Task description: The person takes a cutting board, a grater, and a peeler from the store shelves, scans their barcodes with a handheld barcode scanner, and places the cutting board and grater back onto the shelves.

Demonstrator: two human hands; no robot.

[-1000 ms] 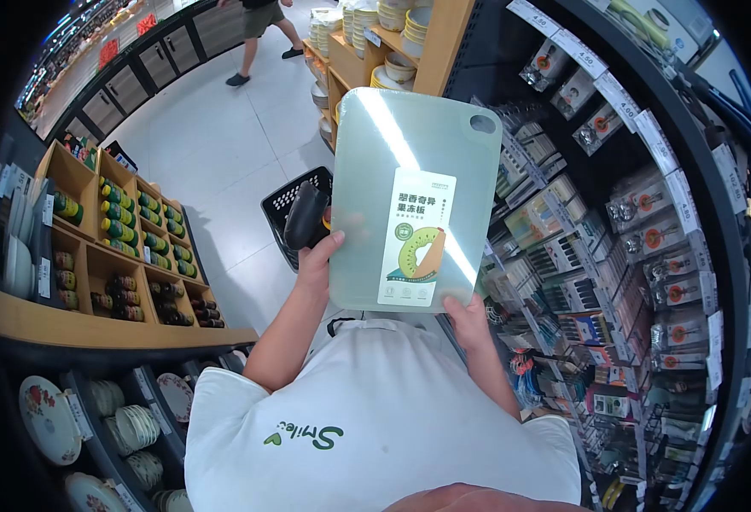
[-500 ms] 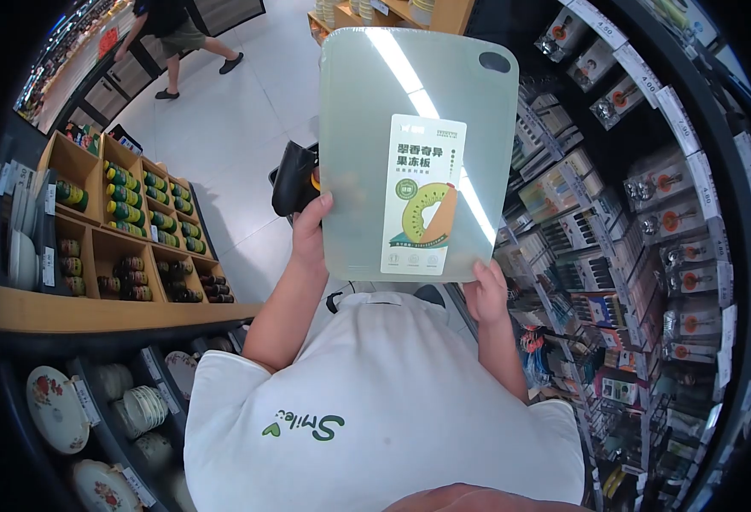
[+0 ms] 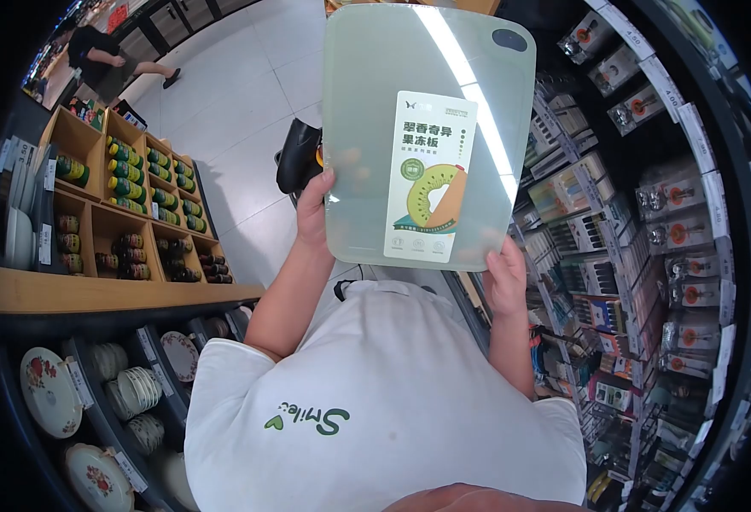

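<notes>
A pale green, translucent cutting board point(image 3: 363, 128) is held up in front of my chest, wrapped in clear film. Its white label point(image 3: 405, 218) carries a kiwi picture, and a dark oval hole marks the far right corner. My left hand point(image 3: 313, 209) grips the left edge, thumb on the front and the other fingers hidden behind. At the lower right corner, my right hand point(image 3: 505, 271) is closed on the board with its fingertips on the edge. Just beyond my left hand is a black, rounded object point(image 3: 299, 155), partly covered by the board; its kind I cannot make out.
On the left, a wooden shelf point(image 3: 119, 293) holds jars point(image 3: 125, 171), with plates point(image 3: 51, 392) and bowls below. Packaged kitchen tools point(image 3: 691, 290) hang on the right rack. A person point(image 3: 102, 60) stands or walks at the far left on the tiled floor point(image 3: 247, 94).
The board and both hands have shifted slightly up and to the right in view. The person in the distance has moved left. My grip looks the same.
</notes>
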